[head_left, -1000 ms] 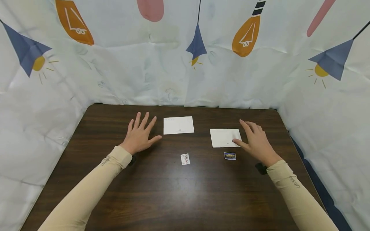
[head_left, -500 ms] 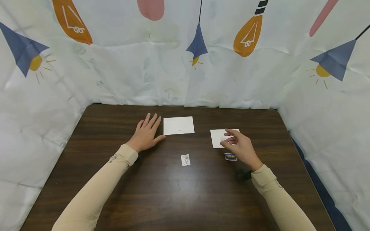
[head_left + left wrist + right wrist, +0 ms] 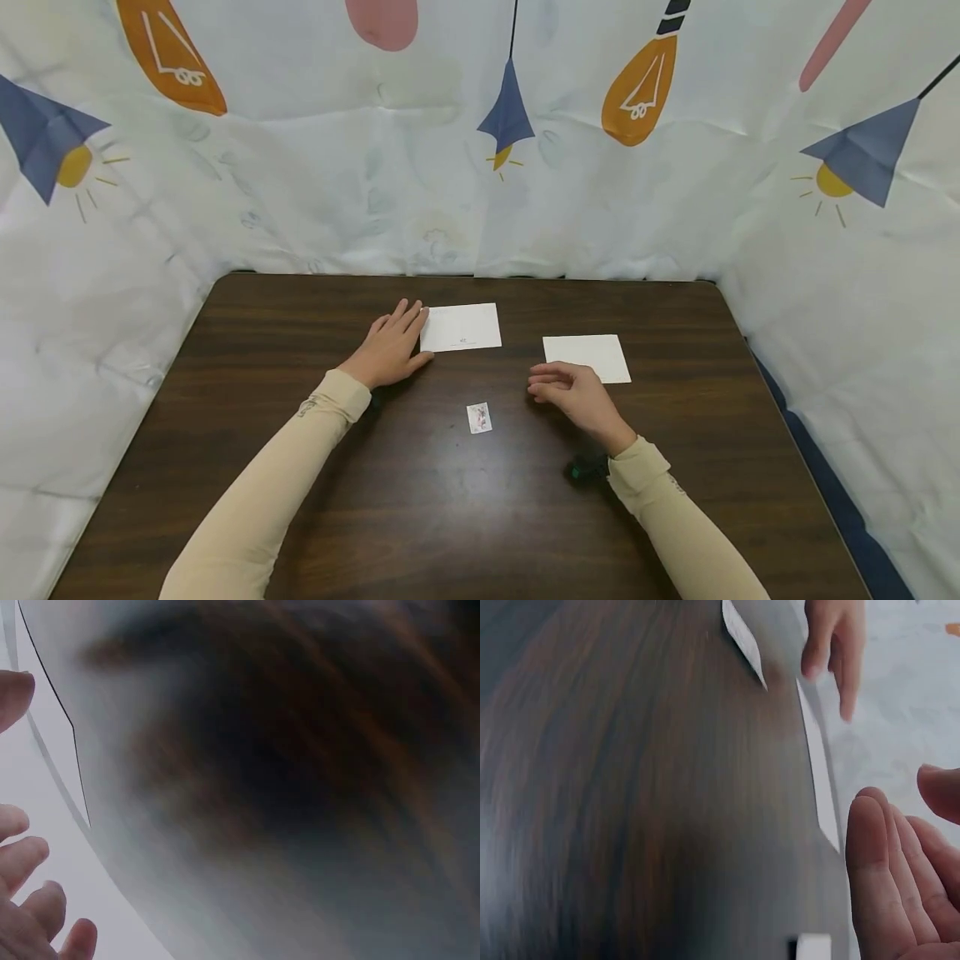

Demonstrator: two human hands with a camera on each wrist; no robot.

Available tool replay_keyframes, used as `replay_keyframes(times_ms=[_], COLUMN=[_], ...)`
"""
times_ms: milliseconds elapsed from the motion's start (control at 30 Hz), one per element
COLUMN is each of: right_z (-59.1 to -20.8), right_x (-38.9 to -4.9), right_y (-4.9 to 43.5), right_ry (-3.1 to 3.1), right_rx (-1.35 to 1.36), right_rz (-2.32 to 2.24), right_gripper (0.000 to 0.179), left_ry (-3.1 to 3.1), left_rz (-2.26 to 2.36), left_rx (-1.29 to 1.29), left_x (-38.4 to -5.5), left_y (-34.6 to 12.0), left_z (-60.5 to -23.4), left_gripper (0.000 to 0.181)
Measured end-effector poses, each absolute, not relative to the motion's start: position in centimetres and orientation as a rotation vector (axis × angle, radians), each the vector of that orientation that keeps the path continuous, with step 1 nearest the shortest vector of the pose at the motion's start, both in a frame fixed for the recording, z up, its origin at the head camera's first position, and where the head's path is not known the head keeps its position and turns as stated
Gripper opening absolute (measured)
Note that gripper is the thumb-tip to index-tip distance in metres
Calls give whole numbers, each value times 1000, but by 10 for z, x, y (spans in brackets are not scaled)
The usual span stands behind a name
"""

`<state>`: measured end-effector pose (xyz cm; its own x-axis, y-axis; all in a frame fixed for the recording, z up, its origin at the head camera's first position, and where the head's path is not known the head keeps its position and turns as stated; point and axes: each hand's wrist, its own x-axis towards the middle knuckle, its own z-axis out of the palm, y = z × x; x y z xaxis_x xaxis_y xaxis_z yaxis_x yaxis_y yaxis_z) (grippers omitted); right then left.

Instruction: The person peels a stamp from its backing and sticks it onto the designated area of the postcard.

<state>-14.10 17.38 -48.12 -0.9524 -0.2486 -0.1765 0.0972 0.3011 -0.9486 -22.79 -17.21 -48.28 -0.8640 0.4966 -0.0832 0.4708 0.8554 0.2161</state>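
In the head view, my left hand (image 3: 388,348) lies at the left edge of a white card or envelope (image 3: 463,327), fingers spread and straight, fingertips overlapping its edge. My right hand (image 3: 576,398) is over the table in front of a second white card or envelope (image 3: 596,354), covering its near left corner. In the right wrist view, the right hand's fingers (image 3: 877,877) are extended, with the thumb apart and nothing between. Between the hands is a small stamp-like picture (image 3: 479,418) with a white border. The small blue picture seen earlier is hidden, its spot now under the right hand.
The dark wood-grain table (image 3: 450,517) reaches back to a white printed curtain (image 3: 315,192), which also hangs along both sides. A dark wrist camera (image 3: 587,469) sits under the right wrist.
My right hand has moved left and nearer me, off the right white card and over the blue picture's spot. My left hand has slid right to the left card's edge.
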Motion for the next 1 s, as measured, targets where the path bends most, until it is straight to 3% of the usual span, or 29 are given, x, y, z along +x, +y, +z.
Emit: replay_keyframes(times_ms=[533, 1000], right_z=[-496, -499], right_x=[-134, -132], right_y=[110, 92], right_ry=[2516, 2687], right_rx=[-194, -282], right_rz=[-1421, -1232], right_gripper=[20, 24], left_ry=[2811, 2775], left_rz=[328, 209], left_rx=[714, 789], left_x=[-234, -231], left_y=[-154, -154], left_z=[-491, -488], left_gripper=[71, 63])
